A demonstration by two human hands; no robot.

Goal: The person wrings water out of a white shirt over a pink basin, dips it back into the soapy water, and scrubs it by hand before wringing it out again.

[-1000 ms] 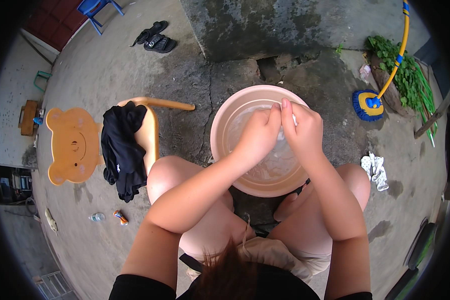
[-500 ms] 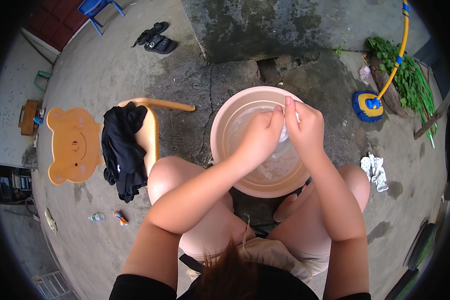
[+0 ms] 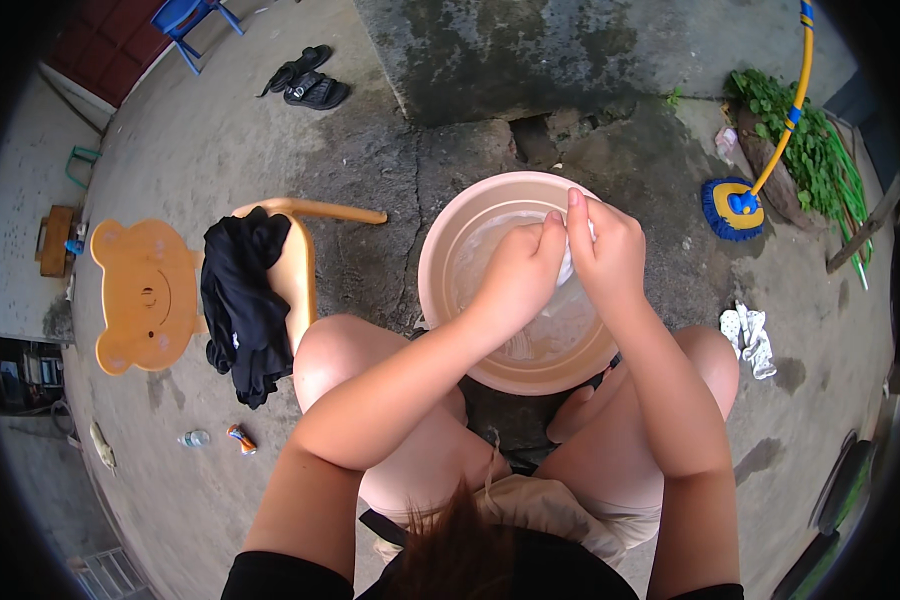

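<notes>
A pale pink basin (image 3: 438,310) of cloudy water stands on the ground between my knees. Over its right half, my left hand (image 3: 523,268) and my right hand (image 3: 610,248) are side by side, closed, thumbs up. Between them they grip a piece of wet white cloth (image 3: 566,268). Most of the cloth is hidden behind my fingers, so its exact kind does not show.
To the left, black clothing (image 3: 242,300) hangs over a yellow bear-backed chair (image 3: 148,295). White spotted socks (image 3: 754,340) lie on the floor at right, below a blue-and-yellow mop (image 3: 735,208). Black sandals (image 3: 310,85), a bottle (image 3: 194,438) and a can (image 3: 241,438) lie farther off.
The whole view has shifted very slightly. Both hands keep almost the same hold on the white cloth over the basin.
</notes>
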